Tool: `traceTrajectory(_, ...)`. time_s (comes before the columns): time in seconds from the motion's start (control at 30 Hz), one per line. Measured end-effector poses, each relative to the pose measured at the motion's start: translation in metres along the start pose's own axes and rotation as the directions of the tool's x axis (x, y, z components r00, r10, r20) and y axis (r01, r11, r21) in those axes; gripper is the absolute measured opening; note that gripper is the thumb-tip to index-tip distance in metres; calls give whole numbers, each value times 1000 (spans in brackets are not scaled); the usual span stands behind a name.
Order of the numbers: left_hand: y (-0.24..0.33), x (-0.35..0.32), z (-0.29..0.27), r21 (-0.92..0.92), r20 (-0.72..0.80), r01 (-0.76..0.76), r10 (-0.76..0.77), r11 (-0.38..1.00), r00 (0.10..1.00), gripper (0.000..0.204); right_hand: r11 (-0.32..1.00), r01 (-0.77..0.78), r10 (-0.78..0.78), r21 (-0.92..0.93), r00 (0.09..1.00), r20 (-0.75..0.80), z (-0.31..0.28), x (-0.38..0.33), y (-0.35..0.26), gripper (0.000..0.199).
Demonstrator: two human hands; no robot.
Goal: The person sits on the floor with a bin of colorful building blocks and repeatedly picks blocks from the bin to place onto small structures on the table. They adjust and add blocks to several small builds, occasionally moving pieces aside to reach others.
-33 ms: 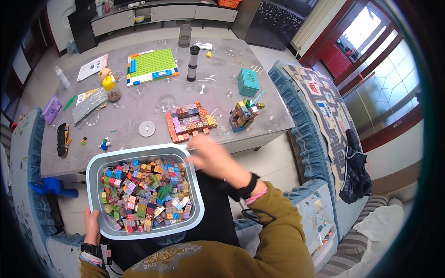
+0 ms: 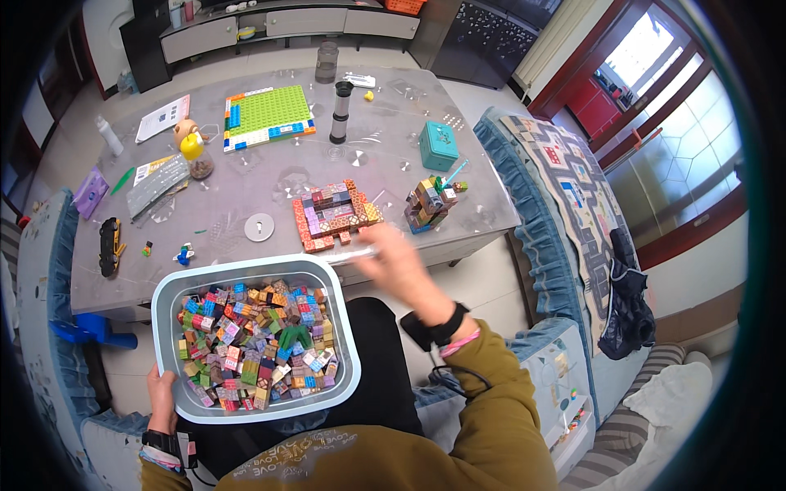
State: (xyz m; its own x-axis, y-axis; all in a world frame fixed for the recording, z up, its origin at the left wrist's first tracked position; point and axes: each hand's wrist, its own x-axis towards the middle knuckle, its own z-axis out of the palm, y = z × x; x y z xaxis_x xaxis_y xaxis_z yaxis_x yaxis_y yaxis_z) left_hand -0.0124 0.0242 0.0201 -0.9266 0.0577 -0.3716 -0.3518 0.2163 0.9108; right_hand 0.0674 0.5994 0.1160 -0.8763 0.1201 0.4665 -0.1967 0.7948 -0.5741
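A light blue plastic tub (image 2: 351, 348) rests on my lap, filled with small multicoloured toy building bricks (image 2: 246, 348), among them a green leaf-shaped piece (image 2: 293, 337). At its lower left side, my left hand (image 2: 161, 396) grips the tub with the thumb over the rim. My right hand (image 2: 396, 262) is by the table's front edge, right of the tub and just below a rectangular brick structure (image 2: 313, 219) with an open middle. Motion smears its fingers, so what they hold, if anything, cannot be made out. A taller brick build (image 2: 427, 206) stands farther right on the table.
The grey table (image 2: 246, 196) bears a green baseplate (image 2: 274, 116) edged with bricks, a black-capped cylinder (image 2: 341, 114), a teal box (image 2: 440, 146), a small white disc (image 2: 259, 227), a yellow-lidded jar (image 2: 198, 159) and a black toy car (image 2: 110, 245). A covered sofa (image 2: 565, 221) stands right.
My right hand has moved right, away from the tub's upper right corner and along the table's front edge. My left hand and the tub have hardly moved.
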Motion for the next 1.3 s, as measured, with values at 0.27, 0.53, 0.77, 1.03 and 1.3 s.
traceTrajectory(0.27, 9, -8, 3, 27, 2, 22, -22, 999, 1000, 30, 830, -523, 383, -196, 788, -481, -30, -48, 146, 90)
traceTrajectory(0.53, 17, -9, 9, 4, 20, 9, -9, 1000, 1000, 32, 770, -637, 565, -17, 695, -444, -4, -23, 183, 97)
traceTrajectory(0.77, 13, -10, 8, 8, -3, 18, -18, 1000, 1000, 31, 786, -618, 532, -3, 679, -506, 7, -25, 177, 94)
traceTrajectory(1.03, 15, -10, 10, -34, 16, 10, -9, 999, 1000, 30, 760, -649, 554, -15, 660, -507, 14, -26, 185, 99)
traceTrajectory(1.3, 14, -9, 10, -8, -4, 29, -30, 1000, 1000, 29, 813, -568, 541, 124, 661, -520, -30, -36, 164, 115)
